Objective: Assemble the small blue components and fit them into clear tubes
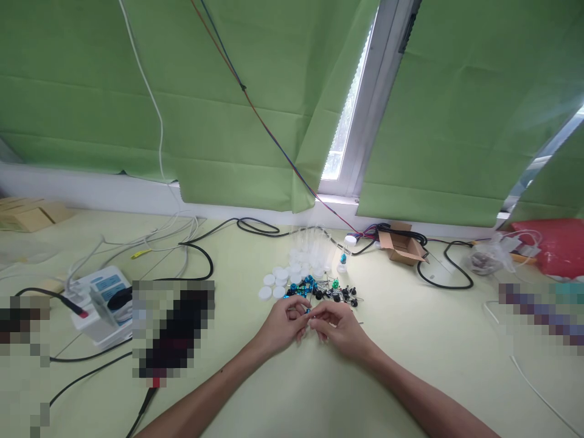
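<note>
My left hand (286, 321) and my right hand (341, 326) meet over the table, fingertips together in a pinch. Between them shows a small blue part (308, 311), mostly covered by the fingers. Just beyond my hands lies a loose pile of shiny blue pieces (310, 283), black round-headed pieces (349, 294) with thin metal pins, and a green piece (336, 284). White round caps (269, 280) are spread left of the pile. Behind it stand several clear tubes (314, 246). A capped clear bottle (342, 261) with something blue inside stands to the right.
An open cardboard box (404, 246) stands near the wall, with black cables (444, 286) around it. On the left are a white power unit (103, 304) and tangled white cords (182, 228). A red bag (561, 246) lies at the far right. Green blinds (255, 121) hang behind.
</note>
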Tool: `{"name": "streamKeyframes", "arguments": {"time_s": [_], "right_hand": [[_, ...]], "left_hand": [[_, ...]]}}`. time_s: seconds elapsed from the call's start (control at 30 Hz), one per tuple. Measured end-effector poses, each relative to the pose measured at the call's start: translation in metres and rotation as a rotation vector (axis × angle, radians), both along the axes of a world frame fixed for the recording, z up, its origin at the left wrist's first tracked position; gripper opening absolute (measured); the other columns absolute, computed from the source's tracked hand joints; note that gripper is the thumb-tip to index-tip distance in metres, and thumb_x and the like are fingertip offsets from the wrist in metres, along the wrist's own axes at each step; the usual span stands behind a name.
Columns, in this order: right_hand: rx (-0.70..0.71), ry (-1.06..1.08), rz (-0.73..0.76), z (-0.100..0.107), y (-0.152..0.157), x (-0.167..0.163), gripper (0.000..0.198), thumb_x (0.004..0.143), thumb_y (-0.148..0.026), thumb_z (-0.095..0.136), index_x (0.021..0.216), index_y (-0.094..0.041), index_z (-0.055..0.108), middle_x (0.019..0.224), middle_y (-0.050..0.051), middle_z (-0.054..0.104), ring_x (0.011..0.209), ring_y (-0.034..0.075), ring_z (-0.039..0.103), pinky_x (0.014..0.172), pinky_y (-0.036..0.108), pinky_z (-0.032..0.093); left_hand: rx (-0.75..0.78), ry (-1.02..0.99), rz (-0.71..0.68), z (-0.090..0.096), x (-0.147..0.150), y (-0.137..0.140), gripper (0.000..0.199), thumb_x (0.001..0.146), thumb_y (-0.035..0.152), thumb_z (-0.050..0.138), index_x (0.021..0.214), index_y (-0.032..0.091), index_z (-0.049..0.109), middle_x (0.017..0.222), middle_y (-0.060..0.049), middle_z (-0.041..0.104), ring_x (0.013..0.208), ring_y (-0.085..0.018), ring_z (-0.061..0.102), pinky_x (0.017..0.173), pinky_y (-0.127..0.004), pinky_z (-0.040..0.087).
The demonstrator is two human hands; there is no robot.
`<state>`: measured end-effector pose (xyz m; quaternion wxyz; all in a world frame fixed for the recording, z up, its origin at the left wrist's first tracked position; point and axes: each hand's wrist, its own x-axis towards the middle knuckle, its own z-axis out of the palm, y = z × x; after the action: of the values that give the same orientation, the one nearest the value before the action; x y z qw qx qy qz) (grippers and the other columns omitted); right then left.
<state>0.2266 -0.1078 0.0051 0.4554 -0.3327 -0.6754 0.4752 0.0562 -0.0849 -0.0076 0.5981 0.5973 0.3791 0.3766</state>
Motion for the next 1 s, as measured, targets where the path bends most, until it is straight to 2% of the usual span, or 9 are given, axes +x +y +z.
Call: {"name": "streamKeyframes", "arguments": {"time_s": [0.23,0.47,0.77,1.0], "right_hand": [[0.017,-0.035,-0.066,-0.0027,-0.0008,-0.0002,0.019,0.082,-0.033,0.067,0.074,-0.016,0.063,0.06,-0.002,0.06,0.046,0.009,0.052,0.047,0.021,0.044],[0.038,-0.103,-0.135,-0.0023,0.0002,0.0004,0.03,0.084,-0.034,0.065,0.062,-0.017,0.054,0.05,-0.005,0.051,0.041,0.007,0.046,0.044,0.02,0.038],[0.007,-0.071,-0.121,-0.0023,-0.0009,0.0015,0.032,0.09,-0.037,0.057,0.066,-0.018,0.049,0.053,-0.004,0.055,0.039,0.007,0.045,0.043,0.02,0.036],[-0.019,-0.009,-0.068,-0.0048,0.0016,0.0009,0.023,0.093,-0.038,0.052,0.082,-0.018,0.053,0.057,-0.004,0.056,0.04,0.007,0.046,0.041,0.019,0.037]], "left_hand": [[0.006,0.001,0.014,-0.0024,-0.0003,0.0012,0.031,0.073,0.04,0.072,0.089,0.017,0.059,0.064,0.005,0.049,0.046,-0.01,0.054,0.038,-0.02,0.043],[0.007,0.019,0.014,-0.0017,0.0007,-0.0002,0.029,0.074,0.038,0.07,0.089,0.016,0.058,0.063,0.006,0.048,0.045,-0.01,0.053,0.037,-0.02,0.043],[0.028,0.034,-0.001,-0.0027,0.0003,-0.0007,0.025,0.079,0.036,0.066,0.091,0.016,0.057,0.063,0.006,0.046,0.045,-0.01,0.052,0.036,-0.02,0.043],[0.024,0.037,-0.009,-0.0022,0.0006,-0.0011,0.026,0.079,0.036,0.065,0.093,0.016,0.057,0.062,0.006,0.048,0.044,-0.01,0.052,0.036,-0.02,0.044]]}}
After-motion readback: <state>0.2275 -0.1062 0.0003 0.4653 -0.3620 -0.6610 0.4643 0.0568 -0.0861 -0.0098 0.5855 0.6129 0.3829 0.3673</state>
